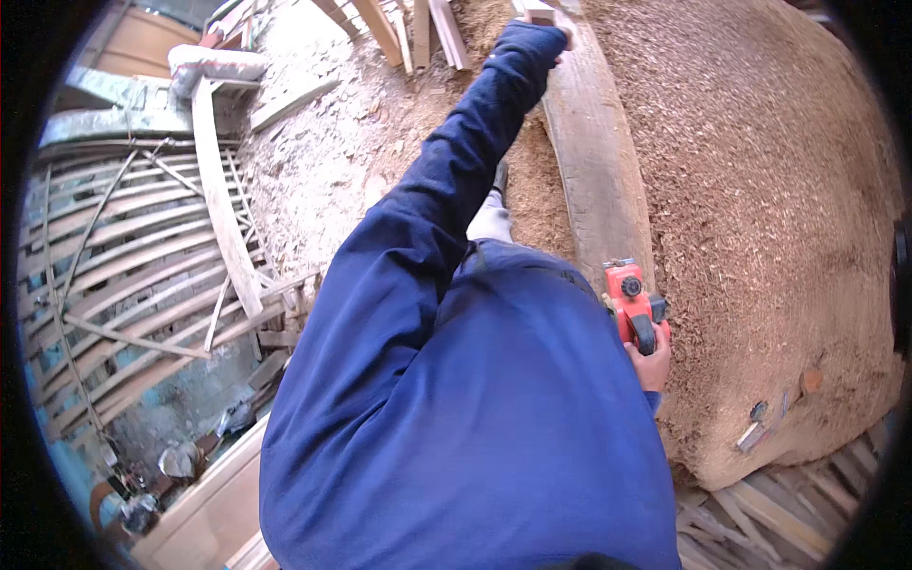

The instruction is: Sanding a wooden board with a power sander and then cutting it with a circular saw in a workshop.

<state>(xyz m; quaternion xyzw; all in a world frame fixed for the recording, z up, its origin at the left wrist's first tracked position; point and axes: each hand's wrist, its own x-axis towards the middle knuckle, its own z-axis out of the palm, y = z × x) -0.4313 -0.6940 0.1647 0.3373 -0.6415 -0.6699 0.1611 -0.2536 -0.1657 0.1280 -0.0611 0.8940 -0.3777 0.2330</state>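
Note:
My left arm, in a dark blue sleeve, reaches up to the top of the view, where my left hand (559,46) grips a pale wooden piece (538,16) at the far part of a long weathered plank (594,161). My right hand (649,354) is closed on the black handle of a red electric planer (629,299), which sits on the near part of that plank. My blue-clad body covers the lower middle and hides the plank's near end. A grey trouser leg (490,217) shows left of the plank.
A heap of wood shavings (760,190) covers the right side. At left are a slatted wooden frame (133,266), a pale board (218,190) and a stuffed sack (214,66). Loose lumber (399,33) lies at the top; more wood pieces (779,513) lie at bottom right.

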